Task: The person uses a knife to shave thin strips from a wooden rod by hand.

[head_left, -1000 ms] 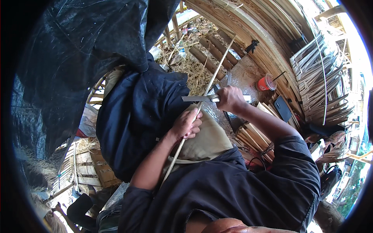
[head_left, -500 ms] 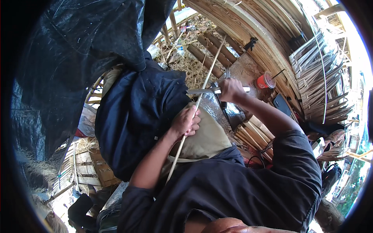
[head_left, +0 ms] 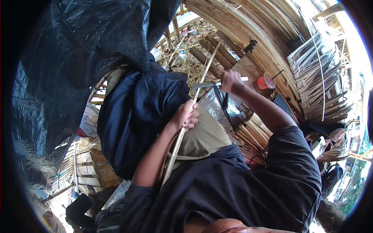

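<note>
My left hand (head_left: 185,116) is closed around a long, pale bamboo strip (head_left: 177,149). The strip runs from beside my chest, across my lap, out to the far side. In my right hand (head_left: 232,82) is a knife (head_left: 204,85) with a pale metallic handle, whose end sticks out past my fist. Its blade lies across the strip, a little beyond my left hand. A dark blue cloth (head_left: 136,116) covers one leg, and khaki fabric (head_left: 208,134) shows beneath my left hand.
A red cup with a straw (head_left: 265,82) stands right of my right hand, near a phone (head_left: 282,103). Another dark-handled tool (head_left: 225,101) lies on the shiny surface below the knife. Split bamboo pieces (head_left: 252,134) are stacked by my right arm. Black plastic sheeting (head_left: 85,50) hangs at left.
My right hand and the knife have moved slightly away from me along the strip. The strip appears turned, with a wider face showing. My left hand keeps its hold.
</note>
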Tool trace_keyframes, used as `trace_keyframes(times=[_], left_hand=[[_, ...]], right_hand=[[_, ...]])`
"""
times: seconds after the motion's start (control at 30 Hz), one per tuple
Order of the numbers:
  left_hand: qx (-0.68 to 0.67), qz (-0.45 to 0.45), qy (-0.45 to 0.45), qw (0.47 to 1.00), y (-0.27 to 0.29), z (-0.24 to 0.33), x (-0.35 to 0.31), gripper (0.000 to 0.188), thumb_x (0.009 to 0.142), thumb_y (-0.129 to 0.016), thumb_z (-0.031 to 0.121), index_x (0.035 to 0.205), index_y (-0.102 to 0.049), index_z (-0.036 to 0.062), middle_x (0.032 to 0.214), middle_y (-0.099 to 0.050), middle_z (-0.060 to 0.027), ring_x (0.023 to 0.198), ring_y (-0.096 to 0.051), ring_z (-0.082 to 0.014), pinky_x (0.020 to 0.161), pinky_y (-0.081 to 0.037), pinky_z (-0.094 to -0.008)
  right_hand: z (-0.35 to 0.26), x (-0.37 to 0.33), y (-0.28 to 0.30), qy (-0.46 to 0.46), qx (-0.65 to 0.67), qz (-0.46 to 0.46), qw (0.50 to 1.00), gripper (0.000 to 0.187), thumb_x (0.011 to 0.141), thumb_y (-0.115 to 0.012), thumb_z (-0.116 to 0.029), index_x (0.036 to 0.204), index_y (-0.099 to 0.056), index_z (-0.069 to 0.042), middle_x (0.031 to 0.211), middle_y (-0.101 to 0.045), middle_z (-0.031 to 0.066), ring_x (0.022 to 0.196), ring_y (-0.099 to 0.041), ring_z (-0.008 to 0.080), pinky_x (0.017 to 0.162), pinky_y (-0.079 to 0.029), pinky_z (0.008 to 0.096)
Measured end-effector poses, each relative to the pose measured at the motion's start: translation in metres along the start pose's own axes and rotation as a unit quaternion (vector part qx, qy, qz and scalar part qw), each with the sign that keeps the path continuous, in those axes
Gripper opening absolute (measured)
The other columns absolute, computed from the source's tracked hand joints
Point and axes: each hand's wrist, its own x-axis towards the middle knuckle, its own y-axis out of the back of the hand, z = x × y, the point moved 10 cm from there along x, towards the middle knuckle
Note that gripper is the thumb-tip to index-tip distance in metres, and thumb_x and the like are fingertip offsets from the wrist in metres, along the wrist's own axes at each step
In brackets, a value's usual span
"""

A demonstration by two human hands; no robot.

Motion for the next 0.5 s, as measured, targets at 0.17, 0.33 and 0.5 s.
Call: trace_keyframes(times=[0.17, 0.33, 0.5], left_hand=[[0.065, 0.023, -0.011, 0.998, -0.008, -0.006, -0.010, 0.029, 0.103, -0.039, 0.044, 0.092, -0.043, 0.0166, 0.057, -0.030, 0.0074, 0.038, -0.025, -0.0029, 0.030, -0.021, -0.0183], [0.052, 0.033, -0.014, 0.998, -0.008, 0.000, -0.012, 0.028, 0.103, -0.040, 0.042, 0.092, -0.043, 0.0160, 0.057, -0.031, 0.0078, 0.039, -0.025, -0.0024, 0.030, -0.021, -0.0181], [0.053, 0.049, -0.020, 0.997, -0.001, -0.004, -0.009, 0.026, 0.102, -0.042, 0.040, 0.093, -0.043, 0.0158, 0.058, -0.031, 0.0083, 0.039, -0.025, -0.0018, 0.031, -0.021, -0.0174]], right_hand=[[-0.049, -0.037, 0.031, 0.001, 0.016, -0.045, 0.999, 0.015, 0.071, -0.059, -0.014, 0.077, -0.071, -0.007, 0.072, -0.069, 0.0161, 0.072, -0.071, 0.0317, 0.069, -0.058, 0.0406], [-0.045, -0.006, 0.017, 0.021, -0.011, -0.057, 0.998, 0.017, 0.072, -0.057, -0.015, 0.078, -0.072, -0.007, 0.077, -0.069, 0.0169, 0.076, -0.071, 0.0320, 0.070, -0.058, 0.0416], [-0.047, -0.005, 0.012, 0.046, -0.019, -0.035, 0.998, 0.018, 0.071, -0.058, -0.016, 0.075, -0.071, -0.004, 0.077, -0.070, 0.0180, 0.078, -0.072, 0.0339, 0.071, -0.058, 0.0417]])
